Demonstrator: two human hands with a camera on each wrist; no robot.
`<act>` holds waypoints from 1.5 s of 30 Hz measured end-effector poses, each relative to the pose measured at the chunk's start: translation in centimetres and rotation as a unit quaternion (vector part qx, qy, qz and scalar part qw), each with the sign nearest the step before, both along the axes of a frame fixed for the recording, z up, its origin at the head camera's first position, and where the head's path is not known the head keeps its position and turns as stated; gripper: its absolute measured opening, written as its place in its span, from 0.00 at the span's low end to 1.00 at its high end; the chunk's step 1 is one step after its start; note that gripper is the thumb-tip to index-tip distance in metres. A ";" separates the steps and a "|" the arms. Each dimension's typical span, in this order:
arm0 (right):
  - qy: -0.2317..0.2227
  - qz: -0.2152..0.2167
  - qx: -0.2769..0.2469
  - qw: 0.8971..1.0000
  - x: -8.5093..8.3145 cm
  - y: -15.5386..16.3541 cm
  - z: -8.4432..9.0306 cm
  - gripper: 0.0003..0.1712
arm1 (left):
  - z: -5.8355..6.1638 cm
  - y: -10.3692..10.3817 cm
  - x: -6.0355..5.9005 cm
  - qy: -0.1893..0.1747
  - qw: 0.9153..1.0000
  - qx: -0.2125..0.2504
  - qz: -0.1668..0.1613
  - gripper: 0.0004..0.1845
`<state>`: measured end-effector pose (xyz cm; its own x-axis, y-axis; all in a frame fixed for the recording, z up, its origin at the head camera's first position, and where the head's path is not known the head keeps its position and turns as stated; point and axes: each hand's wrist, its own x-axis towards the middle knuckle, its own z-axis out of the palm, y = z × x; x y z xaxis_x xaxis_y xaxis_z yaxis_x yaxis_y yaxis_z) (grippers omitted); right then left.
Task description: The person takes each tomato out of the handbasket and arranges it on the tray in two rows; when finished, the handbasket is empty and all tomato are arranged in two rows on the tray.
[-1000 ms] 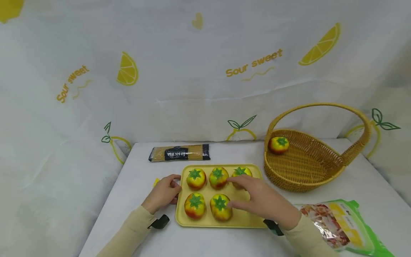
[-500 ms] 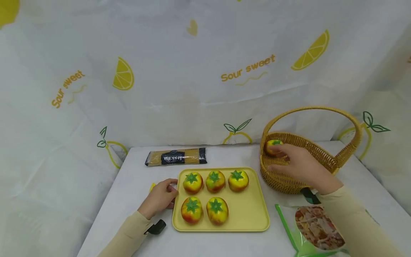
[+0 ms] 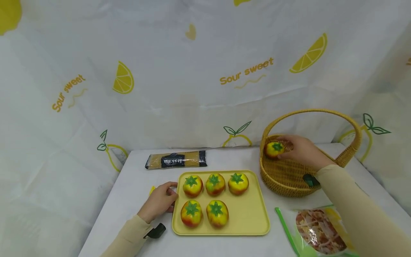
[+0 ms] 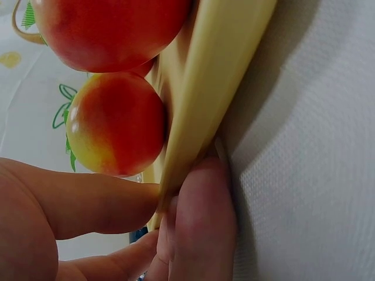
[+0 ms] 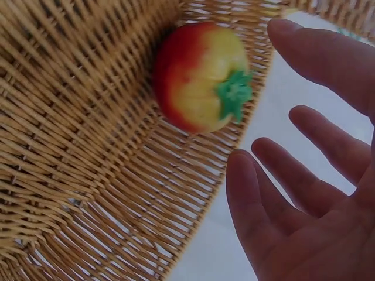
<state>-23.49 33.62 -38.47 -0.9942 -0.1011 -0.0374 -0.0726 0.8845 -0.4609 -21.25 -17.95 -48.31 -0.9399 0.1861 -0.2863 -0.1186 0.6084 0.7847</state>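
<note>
My left hand [image 3: 160, 202] pinches the left rim of a yellow tray [image 3: 247, 217]; in the left wrist view the thumb [image 4: 111, 202] lies on the rim and a finger [image 4: 205, 205] beneath it. Several red-and-yellow, tomato-like fruits with green star-shaped tops stand on the tray, such as this front fruit [image 3: 217, 213]. Inside the wicker basket [image 3: 285, 178] at right lies one similar fruit [image 3: 274, 150]. My right hand [image 3: 302, 151] reaches in beside it. In the right wrist view its fingers are spread and stand apart from that fruit [image 5: 202, 79].
A spaghetti packet [image 3: 176, 160] lies behind the tray. A green-edged food bag [image 3: 319, 230] lies at front right, partly under the right sleeve. The basket's tall handle [image 3: 316, 110] arches over it. A patterned cloth [image 3: 179, 107] hangs behind the table.
The right hand has moved from above the tray's right side to the basket and deeper into it, beside the fruit there. The left hand stays at the tray's rim. The view has shifted slightly.
</note>
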 end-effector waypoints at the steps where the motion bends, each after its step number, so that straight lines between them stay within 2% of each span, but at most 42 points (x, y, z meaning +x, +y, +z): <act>1: -0.003 -0.001 -0.001 1.000 -0.2 0.1 -0.2 0.43 | 0.0 0.0 0.0 0.001 1.000 0.001 -0.001 0.26; 16: -0.022 -0.018 -0.010 1.000 -3.7 1.0 -3.8 0.48 | -0.2 0.1 -0.1 0.001 1.000 -0.010 0.000 0.27; 26: -0.031 -0.021 0.006 0.999 -3.7 0.6 -3.6 0.45 | -0.3 0.1 -0.1 0.002 1.000 -0.009 -0.005 0.27; 32: -0.023 -0.008 0.020 1.000 -2.8 0.5 -2.6 0.47 | -0.1 0.1 -0.1 0.005 1.000 -0.014 -0.001 0.26; 37: -0.007 0.002 0.025 1.000 -1.1 0.2 -0.9 0.50 | 0.0 0.1 -0.1 0.004 1.000 -0.011 -0.006 0.26; 45: 0.019 0.014 0.040 0.999 2.3 -1.5 0.8 0.47 | 0.3 0.0 0.1 0.005 1.000 -0.017 -0.016 0.26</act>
